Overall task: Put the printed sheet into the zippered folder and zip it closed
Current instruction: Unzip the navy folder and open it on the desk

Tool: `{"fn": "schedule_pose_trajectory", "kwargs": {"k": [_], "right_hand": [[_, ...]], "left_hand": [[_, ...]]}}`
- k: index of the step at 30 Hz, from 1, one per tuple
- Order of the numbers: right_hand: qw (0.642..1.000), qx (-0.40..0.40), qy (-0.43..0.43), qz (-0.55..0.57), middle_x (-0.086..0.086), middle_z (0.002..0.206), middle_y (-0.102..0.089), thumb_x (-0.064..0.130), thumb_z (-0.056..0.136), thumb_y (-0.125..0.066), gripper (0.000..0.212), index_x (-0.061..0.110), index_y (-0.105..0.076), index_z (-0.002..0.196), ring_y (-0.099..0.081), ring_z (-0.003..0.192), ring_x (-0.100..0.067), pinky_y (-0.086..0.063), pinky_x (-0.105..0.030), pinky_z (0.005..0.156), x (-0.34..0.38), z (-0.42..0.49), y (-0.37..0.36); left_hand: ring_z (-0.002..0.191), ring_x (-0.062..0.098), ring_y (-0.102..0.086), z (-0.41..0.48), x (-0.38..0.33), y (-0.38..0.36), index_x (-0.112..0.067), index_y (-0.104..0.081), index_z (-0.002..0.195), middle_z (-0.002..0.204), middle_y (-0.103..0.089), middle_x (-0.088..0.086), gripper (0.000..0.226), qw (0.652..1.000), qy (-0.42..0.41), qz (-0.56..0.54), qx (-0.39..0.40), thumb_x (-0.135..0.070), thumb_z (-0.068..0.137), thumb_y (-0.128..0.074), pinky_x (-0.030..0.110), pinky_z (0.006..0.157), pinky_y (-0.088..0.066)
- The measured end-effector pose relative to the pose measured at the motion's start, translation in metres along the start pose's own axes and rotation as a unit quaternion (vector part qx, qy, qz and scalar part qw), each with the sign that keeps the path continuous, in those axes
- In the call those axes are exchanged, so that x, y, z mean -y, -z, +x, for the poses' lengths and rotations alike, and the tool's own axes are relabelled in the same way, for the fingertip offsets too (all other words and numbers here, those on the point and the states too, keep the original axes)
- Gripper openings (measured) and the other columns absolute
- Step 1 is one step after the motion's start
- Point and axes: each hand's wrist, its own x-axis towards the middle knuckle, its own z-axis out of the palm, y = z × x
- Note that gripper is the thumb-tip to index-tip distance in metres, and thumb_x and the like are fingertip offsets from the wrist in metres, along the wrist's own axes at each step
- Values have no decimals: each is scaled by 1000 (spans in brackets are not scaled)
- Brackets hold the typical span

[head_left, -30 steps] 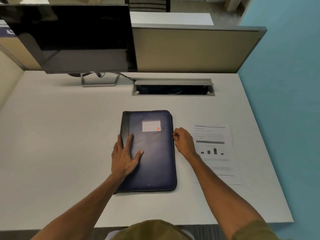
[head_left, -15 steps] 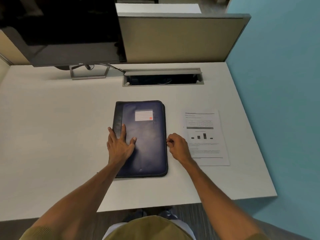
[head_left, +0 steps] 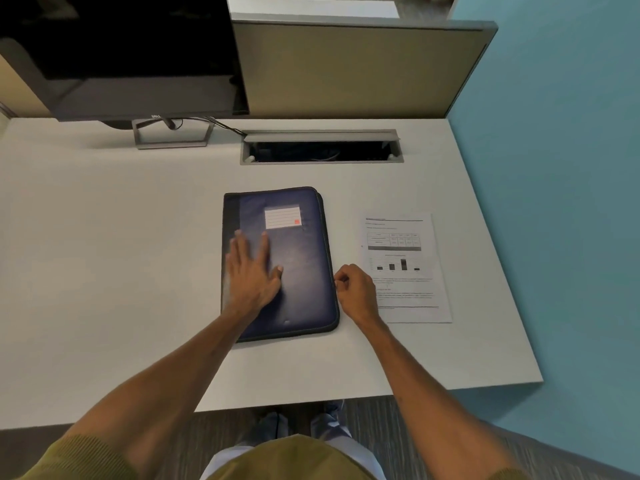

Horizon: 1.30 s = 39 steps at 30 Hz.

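A dark blue zippered folder [head_left: 301, 271] lies flat on the white desk [head_left: 104, 271], with a white label near its top. My left hand [head_left: 251, 271] presses flat on its left half, fingers spread. At the folder's right edge my right hand [head_left: 355, 289] has curled fingers that pinch the zipper pull, which is too small to make out. The printed sheet [head_left: 403, 268], with a table and a bar chart, lies on the desk to the right of the folder, partly under my right wrist.
A dark monitor [head_left: 117, 57] on a metal stand sits at the back left. An open cable tray [head_left: 322, 147] is cut into the desk behind the folder. A beige partition [head_left: 346, 71] closes the back and a teal wall [head_left: 561, 168] runs along the right.
My right hand has slid along the folder's right edge toward me, from near the label's height to past the middle. The left hand stays pressed on the cover.
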Motion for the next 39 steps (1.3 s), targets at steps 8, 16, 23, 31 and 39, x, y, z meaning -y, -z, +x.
{"fn": "schedule_pose_trajectory", "kwargs": {"k": [8, 16, 23, 31, 39], "right_hand": [[1000, 5, 2, 0, -13, 113, -73, 12, 106, -61, 16, 1, -72, 111, -69, 103, -28, -57, -39, 94, -8, 3, -1], [1000, -4, 19, -8, -13, 96, -70, 1, 101, -59, 10, 0, -67, 94, -65, 87, -27, -57, -45, 81, -24, -26, -6], [999, -22, -17, 19, -2, 91, -72, 7, 96, -68, 5, 10, -71, 95, -68, 82, -18, -61, -39, 79, -47, -76, -21], [990, -100, -73, 68, 1, 88, -69, 16, 100, -70, 3, 15, -68, 98, -66, 80, -15, -61, -35, 76, -35, -89, -43], [990, -119, -35, 62, -4, 86, -70, 13, 100, -70, 9, 9, -69, 92, -66, 77, -18, -62, -36, 73, -35, -91, -49]], "left_hand": [[169, 30, -1, 34, -87, -7, -26, -44, 160, 179, -19, 4, 52, 906, -356, 194, 121, -21, 109, -54, 52, 138, -7], [167, 31, -9, 49, -94, -2, -22, -47, 151, 171, -28, 5, 42, 916, -326, 162, 170, -23, 110, -54, 55, 135, -20], [166, 32, -13, 55, -96, -2, -22, -48, 146, 171, -25, 9, 37, 924, -312, 148, 162, -24, 110, -54, 53, 134, -23], [168, 34, 5, 27, -63, -6, -34, -18, 170, 181, 9, 6, 65, 968, -197, 77, 135, -44, 113, -46, 62, 135, -10], [163, 52, 12, -39, 50, 0, -55, -1, 167, 178, 25, 4, 96, 992, 17, 1, 122, -79, 93, -57, 73, 127, -16]]}}
